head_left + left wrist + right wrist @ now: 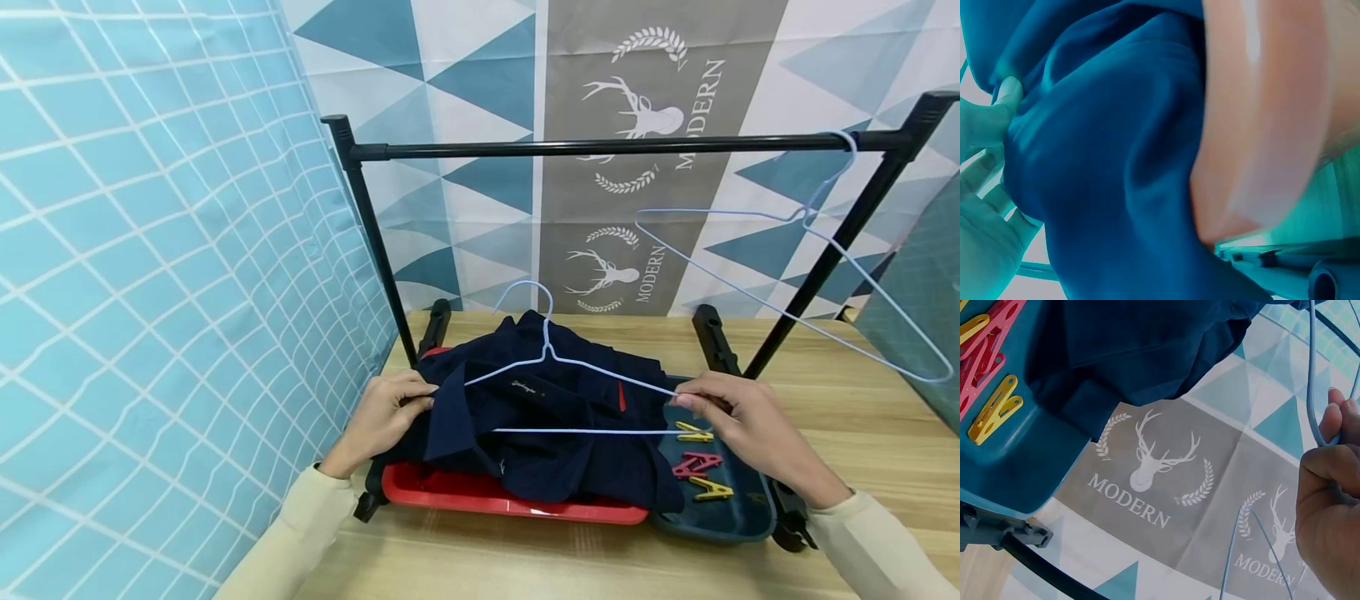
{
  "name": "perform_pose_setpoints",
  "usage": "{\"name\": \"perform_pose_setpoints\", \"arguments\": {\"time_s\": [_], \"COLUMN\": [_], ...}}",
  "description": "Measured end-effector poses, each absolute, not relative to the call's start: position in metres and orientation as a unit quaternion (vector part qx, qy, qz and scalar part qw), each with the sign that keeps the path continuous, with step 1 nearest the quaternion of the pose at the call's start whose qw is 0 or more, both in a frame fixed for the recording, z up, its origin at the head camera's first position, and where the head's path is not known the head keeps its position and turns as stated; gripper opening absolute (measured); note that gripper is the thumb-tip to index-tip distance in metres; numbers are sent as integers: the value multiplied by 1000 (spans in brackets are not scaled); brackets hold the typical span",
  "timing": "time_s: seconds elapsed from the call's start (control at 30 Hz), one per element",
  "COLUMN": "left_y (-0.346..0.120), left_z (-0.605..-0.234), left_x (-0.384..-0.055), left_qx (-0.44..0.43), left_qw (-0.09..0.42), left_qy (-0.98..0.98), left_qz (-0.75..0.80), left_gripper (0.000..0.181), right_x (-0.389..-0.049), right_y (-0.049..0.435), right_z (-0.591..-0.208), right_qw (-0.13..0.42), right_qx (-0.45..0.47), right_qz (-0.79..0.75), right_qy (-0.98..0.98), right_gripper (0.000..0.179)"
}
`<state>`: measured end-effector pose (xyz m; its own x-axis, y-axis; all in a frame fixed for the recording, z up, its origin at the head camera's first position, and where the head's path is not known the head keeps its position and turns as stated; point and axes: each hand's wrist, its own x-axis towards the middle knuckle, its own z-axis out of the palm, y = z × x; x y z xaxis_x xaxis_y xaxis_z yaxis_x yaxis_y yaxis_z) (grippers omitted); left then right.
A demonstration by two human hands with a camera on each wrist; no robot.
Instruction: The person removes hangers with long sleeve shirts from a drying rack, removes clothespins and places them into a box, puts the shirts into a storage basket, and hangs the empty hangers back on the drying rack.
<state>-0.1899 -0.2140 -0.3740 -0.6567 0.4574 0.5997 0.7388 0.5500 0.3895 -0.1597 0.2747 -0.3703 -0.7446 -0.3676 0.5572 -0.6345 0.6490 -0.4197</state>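
Note:
A navy shirt [525, 475] with small white lettering lies bunched over a red basket [517, 503] in the head view. Across it stands a light blue wire hanger [585, 432], its hook upward and its left end hidden under the cloth. My left hand [384, 417] pinches the shirt near that end; in the left wrist view its thumb presses the fabric against the fingers. My right hand [750, 425] grips the hanger's right corner, which is bare of cloth. In the right wrist view, the fingers of the right hand [1329, 506] curl round the wire.
Behind the basket stands a black clothes rack [615, 148], with another blue hanger [806, 215] hooked at its right end. To the right of the red basket, a dark teal tray [731, 532] holds yellow clothespins [712, 489] and pink clothespins [697, 464]. A blue grid-patterned sheet [165, 250] rises at left.

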Motion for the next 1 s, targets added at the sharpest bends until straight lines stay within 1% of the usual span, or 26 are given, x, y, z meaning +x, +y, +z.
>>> {"name": "perform_pose_setpoints", "arguments": {"time_s": [0.2,0.33,0.8,1.0], "left_y": [-206,-203,-210,-211], "left_z": [-373,-373,-377,-380], "left_x": [-195,-197,-192,-192], "left_qx": [-366,-357,-341,-335], "left_qw": [251,257,229,222], "left_qy": [-843,-844,-858,-858], "left_qz": [-303,-307,-308,-319], "left_gripper": [21,22,22,21], "right_x": [-164,-167,-164,-163], "right_y": [278,279,287,296], "right_z": [-370,-372,-374,-374], "right_qw": [235,246,262,261], "right_qx": [270,253,245,245], "right_qz": [305,301,296,301], "right_qy": [-883,-886,-885,-884], "right_gripper": [25,23,16,22]}}
